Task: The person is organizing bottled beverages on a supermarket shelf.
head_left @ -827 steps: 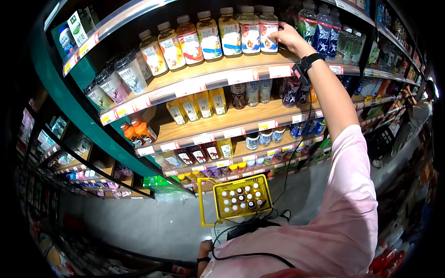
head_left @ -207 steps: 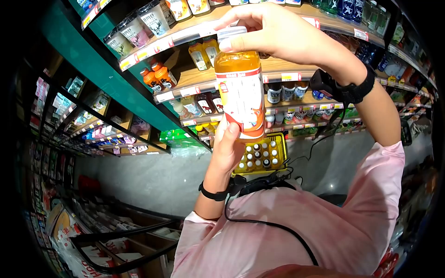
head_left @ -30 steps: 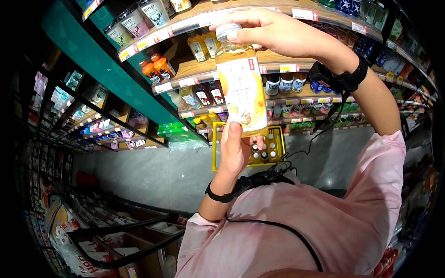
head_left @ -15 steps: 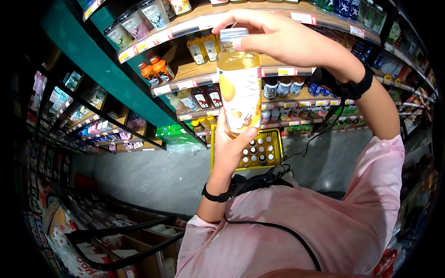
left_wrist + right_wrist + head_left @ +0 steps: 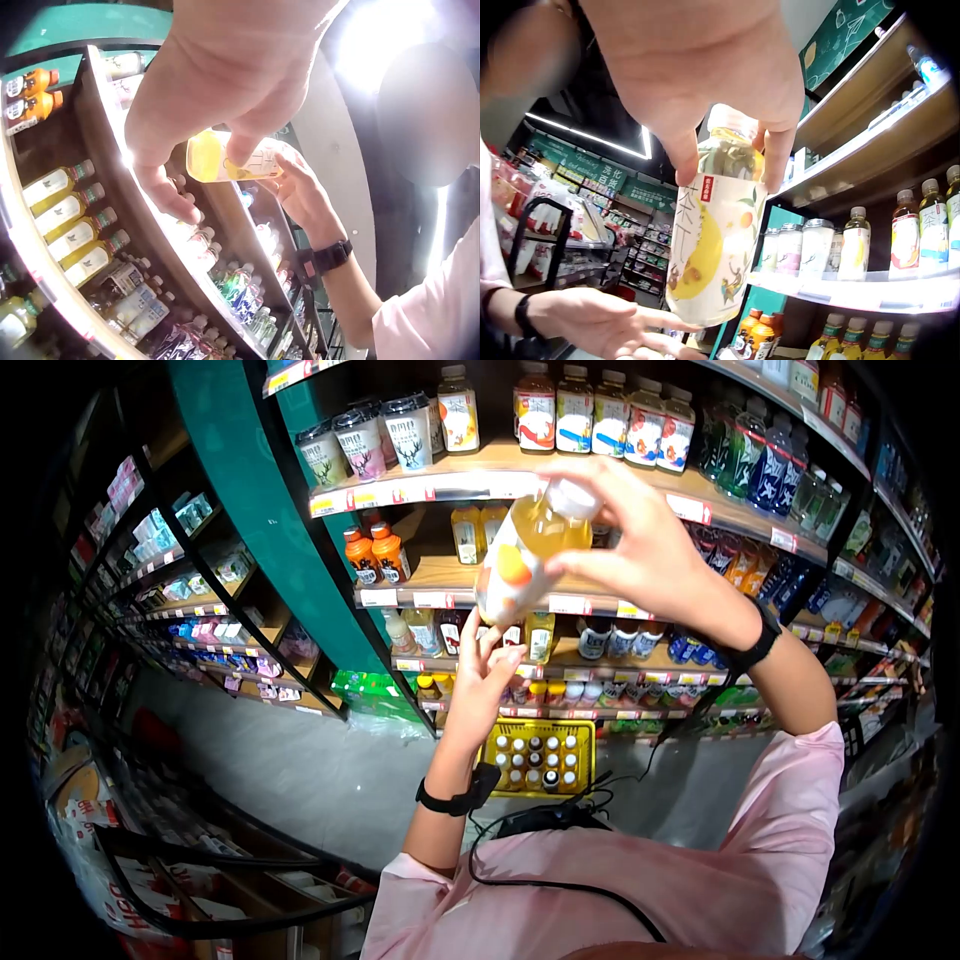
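Note:
A clear bottle of pale yellow tea drink [image 5: 525, 550] with a white fruit-printed label is held up before the shelves, tilted in the head view. My right hand [image 5: 640, 540] grips it from above around the neck, just under the white cap [image 5: 572, 498]. Below its base is my left hand [image 5: 480, 690], fingers loosely spread and the tips close to the bottom. In the right wrist view the left fingertips overlap the lower edge of the bottle [image 5: 712, 247]. The top shelf carries a row of similar bottles [image 5: 610, 425], with a gap between the leftmost bottle [image 5: 458, 410] and the others.
Lidded cups [image 5: 408, 435] stand left of the bottle row. Lower shelves hold orange-capped bottles [image 5: 390, 555], yellow juice bottles [image 5: 466, 535] and jars [image 5: 620, 640]. A yellow basket [image 5: 590, 755] of capped bottles sits on the floor. A black cable [image 5: 560, 882] crosses the pink shirt [image 5: 600, 870].
A red-labelled bottle was in my hands earlier, now a yellow-fruit one. Since half a second ago my left hand has released its base; the right has tilted it towards the shelves. The view has swung up.

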`<state>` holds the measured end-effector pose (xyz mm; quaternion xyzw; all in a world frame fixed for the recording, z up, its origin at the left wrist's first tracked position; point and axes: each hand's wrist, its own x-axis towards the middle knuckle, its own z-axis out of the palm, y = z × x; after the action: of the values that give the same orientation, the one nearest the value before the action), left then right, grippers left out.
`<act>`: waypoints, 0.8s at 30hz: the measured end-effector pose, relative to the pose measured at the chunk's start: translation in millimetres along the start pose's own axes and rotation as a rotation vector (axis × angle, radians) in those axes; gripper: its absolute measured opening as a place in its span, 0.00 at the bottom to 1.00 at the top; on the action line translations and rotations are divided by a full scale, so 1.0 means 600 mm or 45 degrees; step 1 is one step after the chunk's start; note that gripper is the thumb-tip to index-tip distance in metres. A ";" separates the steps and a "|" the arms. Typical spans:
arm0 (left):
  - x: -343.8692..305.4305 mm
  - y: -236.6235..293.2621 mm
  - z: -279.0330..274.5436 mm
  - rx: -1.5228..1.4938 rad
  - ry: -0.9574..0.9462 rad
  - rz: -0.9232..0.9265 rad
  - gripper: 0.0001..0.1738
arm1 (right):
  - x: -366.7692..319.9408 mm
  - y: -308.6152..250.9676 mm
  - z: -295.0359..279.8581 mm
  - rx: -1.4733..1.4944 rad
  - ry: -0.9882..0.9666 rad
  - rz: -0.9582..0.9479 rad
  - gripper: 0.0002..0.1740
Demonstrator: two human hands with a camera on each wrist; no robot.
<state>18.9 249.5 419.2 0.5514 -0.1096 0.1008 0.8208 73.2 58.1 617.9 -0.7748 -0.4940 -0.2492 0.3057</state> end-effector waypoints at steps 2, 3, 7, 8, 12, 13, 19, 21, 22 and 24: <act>-0.013 -0.012 -0.018 -0.031 0.049 0.009 0.41 | 0.038 0.030 0.000 -0.017 0.167 -0.004 0.38; -0.023 -0.012 -0.023 0.008 0.071 0.008 0.35 | 0.061 0.053 0.006 -0.037 0.308 -0.101 0.35; -0.059 -0.027 -0.053 0.008 0.076 -0.055 0.15 | 0.152 0.131 0.017 -0.289 0.429 -0.295 0.34; -0.070 -0.032 -0.061 -0.029 0.062 -0.083 0.12 | 0.172 0.148 0.022 -0.322 0.411 -0.310 0.35; -0.118 -0.031 -0.101 0.067 0.087 -0.176 0.08 | 0.232 0.211 0.056 -0.352 0.358 -0.193 0.35; -0.134 -0.030 -0.119 0.066 0.092 -0.165 0.08 | 0.244 0.230 0.064 -0.382 0.344 -0.166 0.34; -0.229 -0.031 -0.220 0.142 0.299 -0.366 0.08 | 0.322 0.292 0.077 -0.466 0.172 0.079 0.35; -0.250 -0.039 -0.244 0.066 0.446 -0.403 0.09 | 0.353 0.305 0.078 -0.543 0.086 0.151 0.37; -0.256 -0.042 -0.252 0.064 0.440 -0.406 0.09 | 0.369 0.311 0.077 -0.614 0.002 0.219 0.39; -0.264 -0.045 -0.261 -0.005 0.495 -0.431 0.10 | 0.401 0.340 0.081 -0.706 0.008 0.140 0.37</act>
<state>-113.8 377.8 291.5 0.5307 0.1440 0.0659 0.8326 357.5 174.1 703.6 -0.8537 -0.3633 -0.3605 0.0966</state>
